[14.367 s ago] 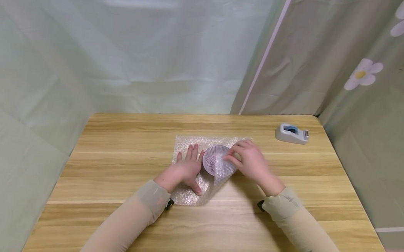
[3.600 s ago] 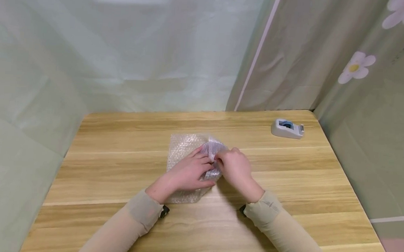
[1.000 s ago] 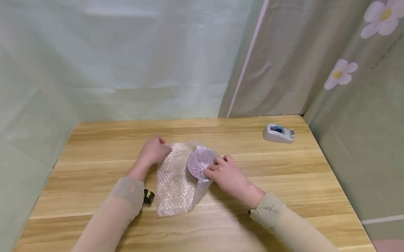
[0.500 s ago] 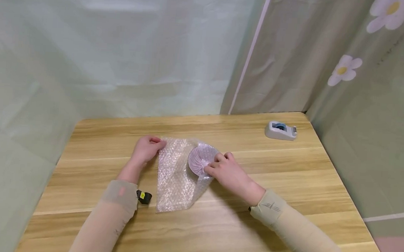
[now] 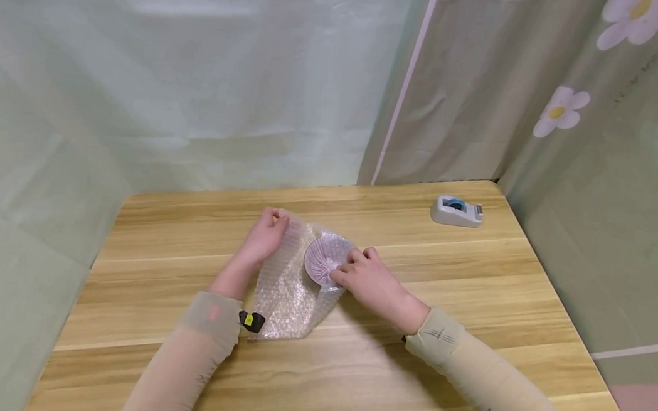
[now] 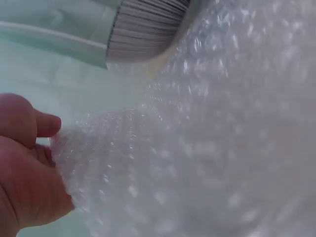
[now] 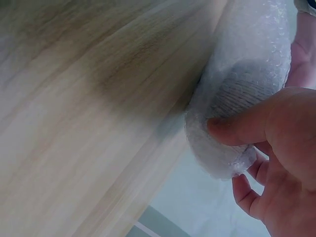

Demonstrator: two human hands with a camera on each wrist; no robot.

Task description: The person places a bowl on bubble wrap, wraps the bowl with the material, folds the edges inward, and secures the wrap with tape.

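A small bowl (image 5: 318, 263) with fine purple-grey stripes stands on a sheet of bubble wrap (image 5: 286, 294). The sheet's right part is folded over the bowl's rim and into it. My left hand (image 5: 265, 236) pinches the far left corner of the sheet and holds it raised; in the left wrist view the plastic spreads out from the thumb and fingers. My right hand (image 5: 372, 283) grips the bowl's right side through the folded wrap. Its thumb (image 7: 232, 129) presses on the covered stripes in the right wrist view; some fingertips are hidden.
A grey tape dispenser (image 5: 456, 212) with a blue roll stands at the table's far right. The wooden table (image 5: 352, 383) has rounded far corners. Pale curtains (image 5: 257, 88) hang close behind it and at both sides.
The right-hand fold of wrap went over the bowl earlier. My left hand moved from the bowl to the sheet's left corner, then lifted it rightward. My right hand stays at the bowl.
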